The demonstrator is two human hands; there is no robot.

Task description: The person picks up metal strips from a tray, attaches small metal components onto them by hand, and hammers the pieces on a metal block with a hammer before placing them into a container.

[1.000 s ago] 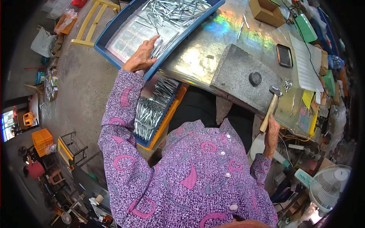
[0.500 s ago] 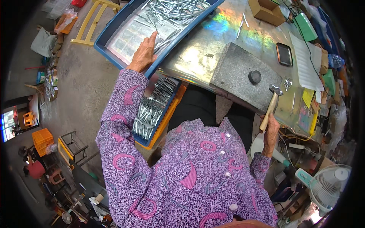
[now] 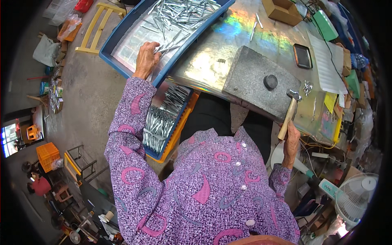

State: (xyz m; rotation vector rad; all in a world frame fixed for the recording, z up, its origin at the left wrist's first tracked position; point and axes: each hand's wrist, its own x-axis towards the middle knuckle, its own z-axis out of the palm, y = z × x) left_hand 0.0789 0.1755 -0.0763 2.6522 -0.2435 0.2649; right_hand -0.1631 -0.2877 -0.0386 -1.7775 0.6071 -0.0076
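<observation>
My left hand (image 3: 147, 60) is inside the blue plastic bin (image 3: 166, 78) at the upper left. Its fingers are curled closed at the end of a slim silvery metal rod (image 3: 165, 50), near the loose heap of similar rods (image 3: 183, 14). My right hand (image 3: 291, 139) grips the wooden handle of a hammer (image 3: 288, 118) at the right. The hammer's head rests near the right end of a grey stone block (image 3: 255, 77). On that block stands a short dark round piece (image 3: 270, 82).
A second blue bin (image 3: 153, 154), full of rods, sits low by my left leg. The metal-topped table (image 3: 196, 61) carries a black-rimmed tray-like thing (image 3: 302, 56), small metal bits (image 3: 307, 88) and an open cardboard box (image 3: 281, 11). A white fan (image 3: 356, 198) stands at the lower right.
My left hand has drawn back toward me inside the bin, and its stretched fingers have curled closed on a rod. My right hand keeps its hold on the hammer.
</observation>
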